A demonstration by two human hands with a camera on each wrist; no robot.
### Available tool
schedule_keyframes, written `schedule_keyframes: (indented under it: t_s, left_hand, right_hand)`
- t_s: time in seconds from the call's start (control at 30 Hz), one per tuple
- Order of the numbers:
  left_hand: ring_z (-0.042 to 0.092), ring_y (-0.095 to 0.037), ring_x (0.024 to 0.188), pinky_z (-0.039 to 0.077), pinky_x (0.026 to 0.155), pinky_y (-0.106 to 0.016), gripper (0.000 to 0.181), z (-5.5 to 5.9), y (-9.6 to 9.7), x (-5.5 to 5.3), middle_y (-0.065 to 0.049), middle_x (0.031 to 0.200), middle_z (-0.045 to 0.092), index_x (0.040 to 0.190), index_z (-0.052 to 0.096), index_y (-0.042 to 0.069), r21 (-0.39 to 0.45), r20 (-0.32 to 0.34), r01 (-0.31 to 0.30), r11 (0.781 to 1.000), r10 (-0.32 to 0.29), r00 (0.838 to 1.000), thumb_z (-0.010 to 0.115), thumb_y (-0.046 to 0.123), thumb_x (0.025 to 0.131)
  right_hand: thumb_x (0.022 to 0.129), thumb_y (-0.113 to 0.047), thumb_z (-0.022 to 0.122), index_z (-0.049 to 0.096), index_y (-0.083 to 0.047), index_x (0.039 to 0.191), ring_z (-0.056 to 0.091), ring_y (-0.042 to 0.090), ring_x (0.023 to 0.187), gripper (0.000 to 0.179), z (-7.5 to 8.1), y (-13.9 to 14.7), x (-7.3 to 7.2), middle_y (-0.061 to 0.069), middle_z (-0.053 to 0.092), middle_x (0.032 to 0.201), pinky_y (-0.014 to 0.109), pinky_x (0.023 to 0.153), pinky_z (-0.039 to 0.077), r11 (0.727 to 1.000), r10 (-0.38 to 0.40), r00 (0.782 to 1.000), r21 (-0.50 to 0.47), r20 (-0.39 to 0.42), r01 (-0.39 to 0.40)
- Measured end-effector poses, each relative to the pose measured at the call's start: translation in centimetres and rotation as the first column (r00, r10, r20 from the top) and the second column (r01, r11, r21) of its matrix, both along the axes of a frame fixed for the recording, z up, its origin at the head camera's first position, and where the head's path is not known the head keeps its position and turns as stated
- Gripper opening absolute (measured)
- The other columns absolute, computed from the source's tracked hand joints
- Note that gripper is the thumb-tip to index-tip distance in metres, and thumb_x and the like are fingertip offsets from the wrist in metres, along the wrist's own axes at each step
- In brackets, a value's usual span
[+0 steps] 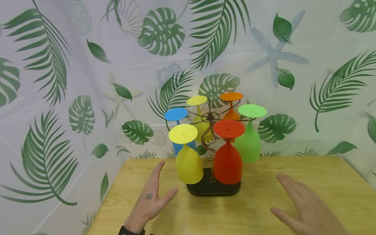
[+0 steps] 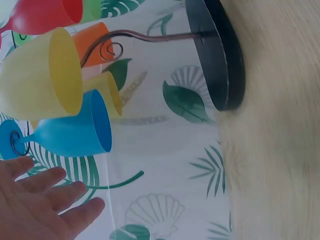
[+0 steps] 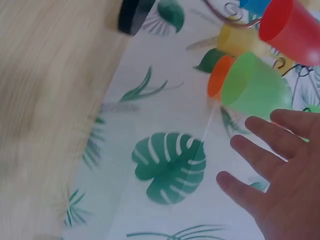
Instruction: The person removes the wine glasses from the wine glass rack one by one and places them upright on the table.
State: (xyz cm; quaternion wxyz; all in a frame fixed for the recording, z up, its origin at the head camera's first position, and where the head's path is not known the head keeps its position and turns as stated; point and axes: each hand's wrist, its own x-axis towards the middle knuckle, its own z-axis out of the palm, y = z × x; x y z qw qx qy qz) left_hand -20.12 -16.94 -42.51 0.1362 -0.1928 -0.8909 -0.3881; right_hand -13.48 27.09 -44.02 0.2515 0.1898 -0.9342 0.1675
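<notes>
Several plastic goblets hang upside down by their feet from a dark metal glass rack (image 1: pixel 210 117) on a black base (image 1: pixel 213 189). A yellow goblet (image 1: pixel 189 164) and a red goblet (image 1: pixel 228 163) hang in front. The blue goblet (image 1: pixel 176 114) is at the left, the green goblet (image 1: pixel 249 147) at the right. Behind are another yellow goblet (image 1: pixel 197 100) and an orange goblet (image 1: pixel 231 97). My left hand (image 1: pixel 151 199), fingers straight and thumb spread, is left of the rack and holds nothing. My right hand (image 1: pixel 305 205) is likewise spread and bare, to the right, apart from the goblets.
The rack stands on a light wooden table (image 1: pixel 132 176) near its back edge. White cloth (image 1: pixel 97 78) printed with green leaves, shells and starfish hangs behind and along the sides. A black band (image 1: pixel 129 231) circles my left wrist.
</notes>
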Motion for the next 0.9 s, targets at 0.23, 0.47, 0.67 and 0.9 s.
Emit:
schedule_keyframes:
  t_s: [0.23, 0.47, 0.67, 0.9]
  left_hand:
    - [0.028, -0.034, 0.153, 0.030, 0.117, -0.065, 0.091, 0.6, 1.7, -0.6, -0.011, 0.167, 0.027, 0.163, 0.021, 0.013, 0.071, -0.028, 0.030, 0.997, -0.028, 0.999, 0.070, 0.047, 0.093]
    - [0.034, -0.034, 0.150, 0.038, 0.117, -0.056, 0.092, 0.8, 2.2, -0.9, -0.017, 0.166, 0.029, 0.162, 0.021, 0.010, 0.100, -0.105, 0.037, 0.994, -0.026, 0.994, 0.073, 0.040, 0.093]
    - [0.033, -0.033, 0.151, 0.040, 0.116, -0.053, 0.088, 1.3, 2.7, -1.1, -0.016, 0.166, 0.029, 0.163, 0.021, 0.009, 0.127, -0.135, 0.069, 0.990, -0.052, 0.989, 0.071, 0.037, 0.096]
    - [0.035, -0.031, 0.151, 0.042, 0.115, -0.053, 0.078, 1.2, 2.9, -1.3, -0.014, 0.165, 0.032, 0.161, 0.026, 0.008, 0.149, -0.135, 0.071, 0.986, -0.051, 0.990, 0.067, 0.033, 0.100]
  right_hand:
    - [0.069, -0.028, 0.093, 0.048, -0.015, 0.153, 0.054, 0.012, 0.127, 0.095, 1.2, -2.3, 0.6, 0.008, 0.062, 0.141, 0.001, 0.111, 0.018, 0.989, 0.092, 0.985, -0.101, -0.144, -0.107]
    - [0.082, -0.012, 0.083, 0.062, 0.000, 0.137, 0.058, 0.001, 0.125, 0.060, 2.9, -6.1, 0.0, 0.010, 0.068, 0.133, 0.008, 0.104, 0.041, 0.890, 0.268, 0.912, -0.283, -0.310, -0.358]
    - [0.098, -0.024, 0.069, 0.060, 0.011, 0.133, 0.063, 0.009, 0.124, 0.050, 4.1, -9.9, -0.9, 0.018, 0.065, 0.136, 0.014, 0.104, 0.046, 0.774, 0.399, 0.812, -0.318, -0.427, -0.548]
    - [0.083, -0.004, 0.080, 0.043, -0.002, 0.153, 0.049, 0.016, 0.141, 0.080, 4.5, -14.1, -1.6, 0.014, 0.049, 0.155, 0.017, 0.112, 0.039, 0.801, 0.462, 0.867, -0.332, -0.186, -0.498]
